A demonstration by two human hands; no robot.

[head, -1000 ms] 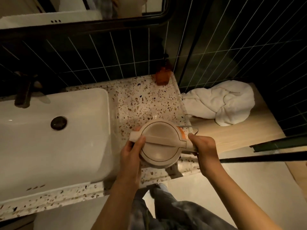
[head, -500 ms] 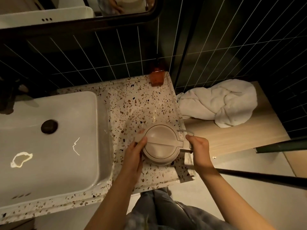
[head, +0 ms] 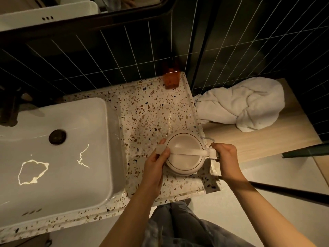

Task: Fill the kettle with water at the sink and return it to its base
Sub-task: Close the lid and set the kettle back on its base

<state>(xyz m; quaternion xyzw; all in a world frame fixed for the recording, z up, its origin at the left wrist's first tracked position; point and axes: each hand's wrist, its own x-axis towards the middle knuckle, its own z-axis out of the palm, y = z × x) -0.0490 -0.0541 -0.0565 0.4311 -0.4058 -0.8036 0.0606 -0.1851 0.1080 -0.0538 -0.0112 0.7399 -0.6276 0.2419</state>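
A beige kettle point(head: 184, 154) with its lid closed stands near the right front corner of the speckled terrazzo counter point(head: 151, 111). My left hand point(head: 156, 162) holds its spout side, thumb on the lid edge. My right hand point(head: 225, 158) is closed around the handle on the right side. The kettle hides whatever is under it, so I cannot see a base. A thin cord loop point(head: 209, 139) shows just behind the handle. The white sink point(head: 53, 157) lies to the left, with a dark drain point(head: 57, 136) and some water glints.
A dark faucet point(head: 8, 107) stands at the sink's far left. An amber bottle point(head: 171, 76) sits at the counter's back against dark tiles. A crumpled white towel point(head: 243, 106) lies on a wooden shelf point(head: 258, 139) to the right. A dark rail point(head: 284, 191) crosses under my right forearm.
The kettle has come down a little and now rests low on the counter. Both hands stayed on it. The view has shifted, showing more of the sink's water glints.
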